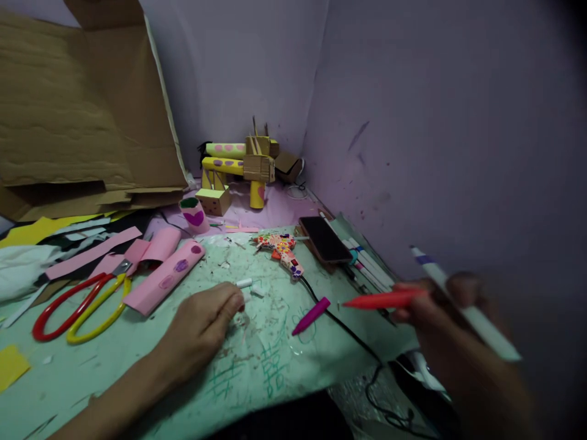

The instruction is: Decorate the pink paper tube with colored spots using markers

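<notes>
My right hand (452, 342), blurred at the right, is closed around a white marker (486, 327) with a purple band, tilted with its tip up and left. The same hand also grips a red, tapered marker or marker cap (383, 299) pointing left. My left hand (202, 321) rests on the green table cover (174, 385) with its fingers curled together; what they hold, if anything, is hidden. By its fingertips shows a short white stick (244, 283). Between my hands lies a magenta marker cap (310, 316).
A flowered glue gun (287, 253) trails a black cord. Behind it are a phone (324, 239) and several white markers (369, 266). Left are scissors (103, 299), a pink spotted paper tube (167, 278) and a cardboard box (92, 104). Yellow cardboard animal figures (224, 165) lie at the back.
</notes>
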`<state>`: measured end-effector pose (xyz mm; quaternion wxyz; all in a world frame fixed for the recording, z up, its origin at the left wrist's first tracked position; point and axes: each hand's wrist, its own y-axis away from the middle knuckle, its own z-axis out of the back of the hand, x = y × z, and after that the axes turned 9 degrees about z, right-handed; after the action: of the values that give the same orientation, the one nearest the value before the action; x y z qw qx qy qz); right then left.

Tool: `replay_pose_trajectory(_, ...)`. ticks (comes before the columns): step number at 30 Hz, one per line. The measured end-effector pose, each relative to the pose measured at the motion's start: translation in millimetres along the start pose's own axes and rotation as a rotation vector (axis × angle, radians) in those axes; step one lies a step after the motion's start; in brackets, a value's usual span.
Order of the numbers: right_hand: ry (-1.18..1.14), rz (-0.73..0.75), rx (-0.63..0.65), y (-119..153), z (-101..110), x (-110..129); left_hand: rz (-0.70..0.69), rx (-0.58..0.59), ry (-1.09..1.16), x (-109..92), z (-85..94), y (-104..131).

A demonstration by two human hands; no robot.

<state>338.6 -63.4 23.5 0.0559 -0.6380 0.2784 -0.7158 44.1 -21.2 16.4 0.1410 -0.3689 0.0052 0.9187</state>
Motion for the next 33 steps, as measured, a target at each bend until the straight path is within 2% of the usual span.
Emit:
replay_pose_trajectory(4,0.023,-0.19,0.137,24.8,-2.4,-14.3,-0.021,-0.032,-0.092,13.3,-1.3,4.0)
replay_pose_trajectory(8,0.06,-0.219,0.13,36.6,-11.1,-30.8,-0.02,-0.021,-0.091,15.7,-15.9,6.8)
replay_pose_trajectory(15,0.257,-0.092,0.203,36.7,-14.3,-34.5,-0.069,-0.015,-0.119,24.0,-27.1,12.3)
replay_pose_trajectory(21,0.407,0.049,0.385,33.4,-6.0,-32.2,-0.071,-0.022,-0.118,22.9,-26.5,11.7)
replay_pose_trajectory(28,0.353,0.146,0.497,31.2,5.2,-35.2,-0.057,-0.016,-0.156,20.1,-25.6,10.3)
replay_pose_trajectory(33,0.316,0.201,0.476,37.1,7.2,-44.7,-0.063,-0.023,-0.153,19.1,-25.2,10.2)
